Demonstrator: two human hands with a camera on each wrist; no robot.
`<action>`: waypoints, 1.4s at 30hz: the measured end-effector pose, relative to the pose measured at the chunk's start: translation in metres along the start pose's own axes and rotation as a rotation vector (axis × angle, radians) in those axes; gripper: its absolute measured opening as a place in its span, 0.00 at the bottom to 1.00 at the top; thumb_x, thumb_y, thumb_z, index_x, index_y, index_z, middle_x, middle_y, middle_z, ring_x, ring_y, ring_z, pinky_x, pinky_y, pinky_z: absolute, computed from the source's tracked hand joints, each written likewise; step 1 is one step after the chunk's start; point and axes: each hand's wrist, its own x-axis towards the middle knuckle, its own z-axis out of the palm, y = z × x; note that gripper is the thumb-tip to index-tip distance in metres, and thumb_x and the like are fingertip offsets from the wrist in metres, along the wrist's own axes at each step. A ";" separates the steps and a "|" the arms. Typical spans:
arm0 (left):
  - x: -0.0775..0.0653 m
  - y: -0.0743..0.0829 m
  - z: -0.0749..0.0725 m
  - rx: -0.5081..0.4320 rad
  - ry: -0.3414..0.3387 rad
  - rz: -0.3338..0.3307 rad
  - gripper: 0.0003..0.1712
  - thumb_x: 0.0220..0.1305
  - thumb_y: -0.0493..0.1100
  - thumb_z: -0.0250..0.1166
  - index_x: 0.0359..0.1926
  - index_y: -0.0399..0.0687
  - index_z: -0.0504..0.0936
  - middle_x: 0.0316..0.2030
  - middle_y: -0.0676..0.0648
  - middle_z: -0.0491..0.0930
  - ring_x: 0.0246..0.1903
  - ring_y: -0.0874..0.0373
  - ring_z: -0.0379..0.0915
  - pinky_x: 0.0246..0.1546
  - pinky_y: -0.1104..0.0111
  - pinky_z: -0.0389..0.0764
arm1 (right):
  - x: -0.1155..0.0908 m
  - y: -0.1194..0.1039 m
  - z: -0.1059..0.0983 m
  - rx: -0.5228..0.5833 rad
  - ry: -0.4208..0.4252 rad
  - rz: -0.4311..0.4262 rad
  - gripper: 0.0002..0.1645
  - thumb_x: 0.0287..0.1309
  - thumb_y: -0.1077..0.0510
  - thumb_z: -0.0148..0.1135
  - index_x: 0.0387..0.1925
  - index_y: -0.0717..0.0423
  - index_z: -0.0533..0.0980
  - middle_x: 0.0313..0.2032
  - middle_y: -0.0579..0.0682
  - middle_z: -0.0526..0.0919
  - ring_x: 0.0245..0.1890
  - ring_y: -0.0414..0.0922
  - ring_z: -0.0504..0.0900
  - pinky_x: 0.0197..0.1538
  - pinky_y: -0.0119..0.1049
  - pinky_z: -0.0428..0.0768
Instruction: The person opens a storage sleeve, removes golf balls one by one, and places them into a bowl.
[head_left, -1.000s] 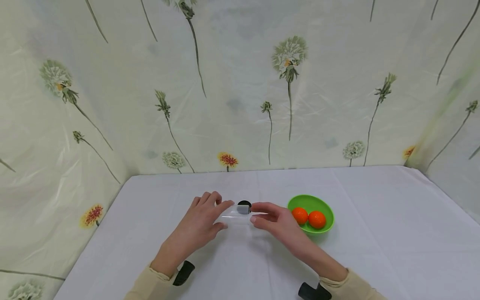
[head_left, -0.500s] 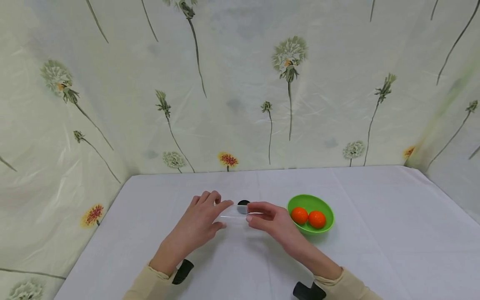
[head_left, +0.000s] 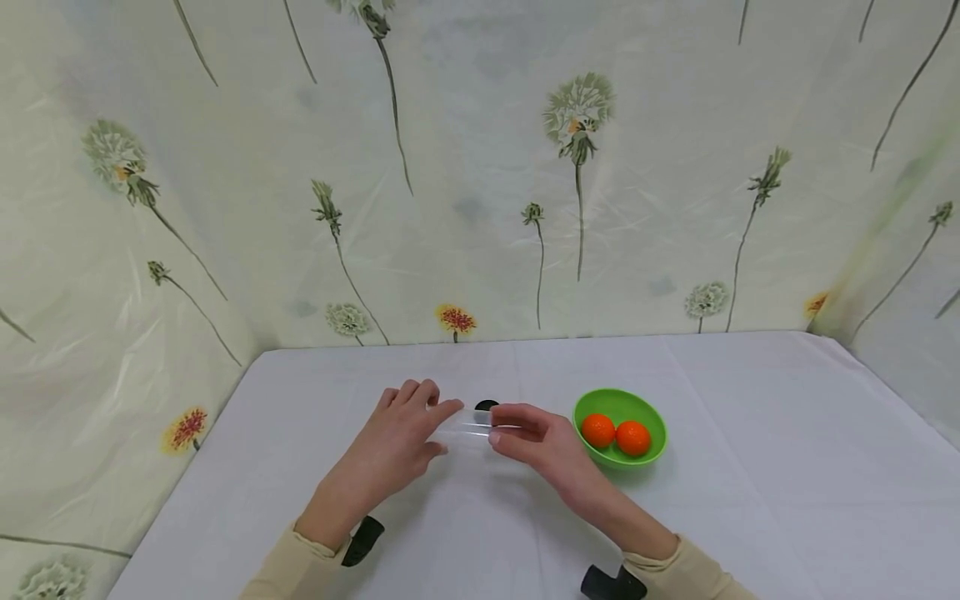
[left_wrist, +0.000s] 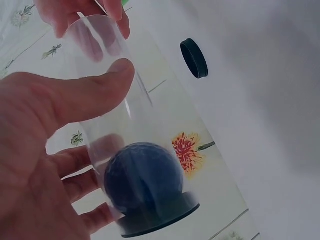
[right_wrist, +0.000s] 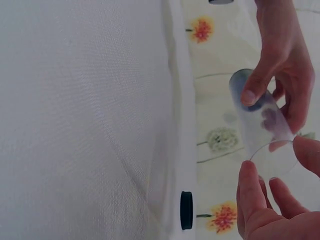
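Observation:
My left hand [head_left: 393, 454] grips a clear plastic tube [left_wrist: 145, 115] round its side, thumb on one side and fingers on the other. A dark blue ball [left_wrist: 142, 177] sits inside the tube against its capped end [left_wrist: 160, 217]. The tube's other end has an uncovered rim, which my right hand [head_left: 543, 446] holds between thumb and fingers; this shows in the right wrist view. Past the tube, a loose black cap [right_wrist: 186, 210] lies on the table. In the head view the ball is hidden by my left hand.
Right of my right hand stands a green bowl [head_left: 618, 400] with two orange balls [head_left: 598, 431] in it. A white cloth covers the table [head_left: 735, 433]. Flower-printed sheeting [head_left: 480, 167] rises behind and at both sides.
My right hand has shifted a little to the left, closer to my left hand. The left hand has drifted very slightly left with the tube. Bowl and loose cap stay put.

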 end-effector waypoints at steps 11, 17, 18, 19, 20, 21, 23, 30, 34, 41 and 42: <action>-0.002 -0.001 -0.002 0.037 0.058 0.040 0.33 0.50 0.43 0.78 0.58 0.56 0.78 0.44 0.49 0.69 0.48 0.52 0.64 0.52 0.57 0.68 | -0.001 0.001 0.003 0.052 0.009 -0.011 0.28 0.59 0.50 0.70 0.59 0.53 0.76 0.59 0.58 0.77 0.55 0.49 0.79 0.54 0.39 0.78; -0.002 -0.001 -0.002 0.050 0.069 0.046 0.32 0.50 0.42 0.78 0.58 0.56 0.78 0.42 0.49 0.68 0.48 0.52 0.64 0.52 0.57 0.67 | -0.001 0.002 0.006 0.064 0.010 -0.017 0.28 0.59 0.51 0.70 0.60 0.53 0.76 0.58 0.58 0.78 0.55 0.49 0.79 0.55 0.39 0.77; -0.002 0.000 -0.002 0.049 0.069 0.044 0.32 0.50 0.42 0.78 0.58 0.56 0.78 0.42 0.49 0.68 0.48 0.52 0.64 0.52 0.57 0.67 | -0.001 0.002 0.006 0.065 0.010 -0.017 0.28 0.59 0.51 0.70 0.60 0.54 0.76 0.58 0.58 0.78 0.55 0.49 0.79 0.55 0.39 0.77; -0.002 0.000 -0.002 0.047 0.068 0.040 0.32 0.51 0.42 0.78 0.58 0.56 0.78 0.43 0.50 0.69 0.48 0.52 0.64 0.52 0.57 0.67 | -0.001 0.002 0.006 0.065 0.010 -0.016 0.28 0.59 0.51 0.69 0.60 0.54 0.75 0.58 0.57 0.78 0.55 0.49 0.79 0.55 0.39 0.77; -0.002 0.000 -0.002 0.045 0.065 0.037 0.32 0.51 0.42 0.78 0.57 0.56 0.78 0.43 0.50 0.69 0.48 0.52 0.64 0.52 0.57 0.67 | -0.001 0.002 0.006 0.064 0.010 -0.014 0.28 0.59 0.52 0.69 0.60 0.54 0.75 0.57 0.56 0.79 0.55 0.49 0.79 0.55 0.39 0.77; -0.002 0.001 -0.002 0.045 0.061 0.033 0.32 0.51 0.42 0.78 0.57 0.57 0.78 0.44 0.50 0.69 0.49 0.52 0.64 0.52 0.57 0.67 | -0.002 0.002 0.007 0.066 0.010 -0.014 0.28 0.59 0.52 0.69 0.60 0.54 0.75 0.57 0.56 0.79 0.56 0.49 0.79 0.55 0.39 0.77; -0.003 0.002 -0.003 0.044 0.056 0.028 0.32 0.50 0.42 0.78 0.57 0.57 0.78 0.44 0.49 0.69 0.50 0.52 0.64 0.53 0.57 0.66 | -0.002 0.002 0.007 0.065 0.010 -0.013 0.28 0.60 0.52 0.69 0.60 0.54 0.75 0.56 0.54 0.80 0.56 0.49 0.79 0.55 0.40 0.77; -0.002 0.003 -0.003 0.068 0.047 0.028 0.34 0.50 0.42 0.78 0.59 0.57 0.77 0.46 0.48 0.70 0.51 0.52 0.64 0.52 0.57 0.66 | -0.003 0.002 0.007 0.056 0.024 -0.001 0.31 0.59 0.51 0.69 0.62 0.54 0.74 0.57 0.53 0.78 0.56 0.50 0.79 0.54 0.42 0.78; -0.002 0.003 -0.003 0.071 0.040 0.021 0.34 0.51 0.43 0.78 0.59 0.57 0.77 0.47 0.48 0.70 0.51 0.51 0.63 0.52 0.57 0.66 | -0.003 0.001 0.006 0.049 0.022 0.001 0.32 0.60 0.51 0.69 0.64 0.56 0.72 0.58 0.54 0.77 0.56 0.51 0.79 0.54 0.42 0.78; 0.000 0.003 -0.002 0.057 0.051 0.009 0.34 0.50 0.43 0.78 0.60 0.56 0.77 0.48 0.48 0.70 0.52 0.51 0.63 0.53 0.56 0.66 | -0.005 -0.006 0.003 0.035 0.026 -0.010 0.32 0.61 0.52 0.68 0.64 0.58 0.72 0.58 0.56 0.77 0.56 0.51 0.79 0.54 0.42 0.78; -0.001 0.003 -0.002 0.056 0.052 0.006 0.34 0.51 0.43 0.78 0.60 0.56 0.77 0.48 0.48 0.70 0.52 0.51 0.63 0.53 0.56 0.66 | -0.006 -0.007 0.002 0.032 0.033 -0.012 0.32 0.61 0.52 0.68 0.64 0.58 0.72 0.58 0.57 0.77 0.56 0.51 0.79 0.54 0.42 0.78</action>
